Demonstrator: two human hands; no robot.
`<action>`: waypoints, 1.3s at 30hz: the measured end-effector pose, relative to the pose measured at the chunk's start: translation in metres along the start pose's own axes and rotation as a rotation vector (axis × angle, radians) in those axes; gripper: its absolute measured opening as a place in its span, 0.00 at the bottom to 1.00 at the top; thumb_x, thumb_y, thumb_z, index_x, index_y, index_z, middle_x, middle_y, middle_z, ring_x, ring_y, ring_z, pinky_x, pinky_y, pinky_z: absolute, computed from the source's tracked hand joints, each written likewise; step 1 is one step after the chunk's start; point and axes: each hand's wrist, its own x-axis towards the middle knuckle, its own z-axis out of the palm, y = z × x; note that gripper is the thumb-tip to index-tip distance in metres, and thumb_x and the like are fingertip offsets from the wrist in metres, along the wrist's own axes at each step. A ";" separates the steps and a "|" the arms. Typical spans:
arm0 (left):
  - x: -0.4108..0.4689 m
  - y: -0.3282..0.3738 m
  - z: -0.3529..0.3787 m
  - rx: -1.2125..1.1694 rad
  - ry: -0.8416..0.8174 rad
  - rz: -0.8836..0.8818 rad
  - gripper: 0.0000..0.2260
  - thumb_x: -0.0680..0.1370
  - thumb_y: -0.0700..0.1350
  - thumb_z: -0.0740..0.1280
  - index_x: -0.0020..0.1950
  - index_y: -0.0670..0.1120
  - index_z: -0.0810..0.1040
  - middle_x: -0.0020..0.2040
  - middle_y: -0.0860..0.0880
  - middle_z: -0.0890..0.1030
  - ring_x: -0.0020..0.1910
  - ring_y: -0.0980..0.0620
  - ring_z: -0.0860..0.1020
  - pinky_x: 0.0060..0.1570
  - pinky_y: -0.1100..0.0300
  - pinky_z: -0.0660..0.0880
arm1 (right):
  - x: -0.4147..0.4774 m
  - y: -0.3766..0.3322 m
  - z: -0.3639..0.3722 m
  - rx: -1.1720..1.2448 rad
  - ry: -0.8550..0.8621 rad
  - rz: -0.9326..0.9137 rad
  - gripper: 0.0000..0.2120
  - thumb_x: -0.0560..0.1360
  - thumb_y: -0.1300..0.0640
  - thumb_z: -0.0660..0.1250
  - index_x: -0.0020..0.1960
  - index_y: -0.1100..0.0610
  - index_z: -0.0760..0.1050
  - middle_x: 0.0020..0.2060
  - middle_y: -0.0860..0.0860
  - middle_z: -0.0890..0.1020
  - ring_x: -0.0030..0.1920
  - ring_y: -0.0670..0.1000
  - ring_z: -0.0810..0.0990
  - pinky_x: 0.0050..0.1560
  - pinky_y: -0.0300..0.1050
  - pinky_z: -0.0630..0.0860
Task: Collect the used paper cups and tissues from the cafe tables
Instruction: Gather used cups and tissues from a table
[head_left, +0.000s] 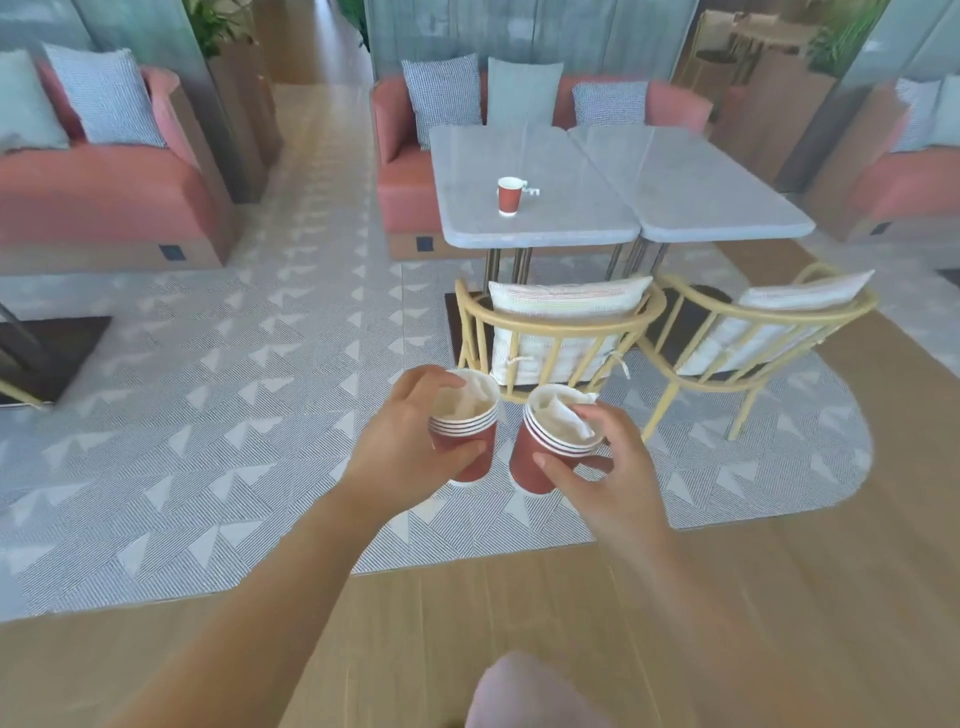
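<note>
My left hand (410, 441) grips a tissue-stuffed cup stack (470, 423), my right hand (608, 467) a second stack (522, 457), fingers (557, 470) curled round each. Ahead, a lone red cup (509, 197) stands on the grey surface (545, 223), tissue (531, 190) just beside it.

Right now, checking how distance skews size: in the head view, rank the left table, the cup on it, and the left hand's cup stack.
1. left table
2. cup stack, enlarged by nearness
3. cup on the table, far off

Bright, evenly daylit cafe interior, wide-angle view.
Soft light, dark shadow under the table (540, 223); edges bend, the left side and lower centre are blurred, the middle is fairly sharp.
</note>
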 end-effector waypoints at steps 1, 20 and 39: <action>0.021 -0.007 0.001 0.001 -0.006 -0.006 0.25 0.65 0.49 0.76 0.58 0.56 0.70 0.62 0.59 0.68 0.49 0.57 0.73 0.49 0.60 0.70 | 0.019 0.009 0.007 0.004 -0.007 0.003 0.23 0.64 0.50 0.76 0.56 0.43 0.71 0.57 0.42 0.73 0.58 0.44 0.74 0.48 0.35 0.76; 0.416 -0.158 -0.027 0.083 0.034 -0.185 0.28 0.62 0.51 0.75 0.59 0.53 0.70 0.60 0.56 0.69 0.51 0.51 0.76 0.48 0.53 0.75 | 0.439 0.118 0.186 0.011 -0.174 -0.072 0.24 0.63 0.59 0.77 0.57 0.53 0.73 0.58 0.48 0.72 0.58 0.41 0.71 0.54 0.35 0.73; 0.778 -0.290 -0.029 0.083 -0.290 0.119 0.30 0.61 0.58 0.75 0.58 0.59 0.65 0.62 0.57 0.66 0.51 0.51 0.77 0.45 0.59 0.70 | 0.707 0.171 0.309 -0.077 0.222 0.143 0.30 0.62 0.48 0.76 0.59 0.37 0.65 0.54 0.27 0.69 0.56 0.35 0.71 0.52 0.27 0.70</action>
